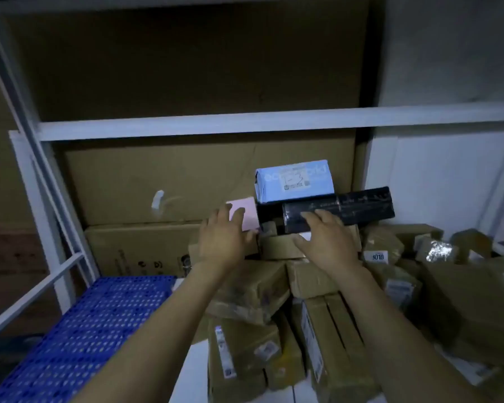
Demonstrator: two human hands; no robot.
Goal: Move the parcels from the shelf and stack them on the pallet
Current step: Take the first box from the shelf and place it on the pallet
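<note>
Pick step, reach phase: both hands are out toward the top of the parcel heap, nothing lifted yet. Left hand [224, 238] has its fingers fairly straight, tips over the front of the small pale pink cardboard box [246, 218]. Right hand [325, 237] is spread the same way, fingertips at the near edge of the long black plastic-wrapped parcel [341, 209]. Neither hand is closed round anything, both loose and unclenched; the frame is blurred, so contact is likely but not certain. Light-blue box with a white label [294, 181] sits on top of the black parcel. The pink box is just beside the black parcel's left end. Both rest on the heap of brown taped cardboard parcels [253, 289], in front of large flat brown cartons [157, 181] under the white metal shelf beam [204, 126]. Blue perforated plastic pallet [79, 330] lies lower left. Next move, my read: curl the fingers round one parcel or clamp the pair, lift level because the light-blue box could slide off, then swing left to the pallet.
</note>
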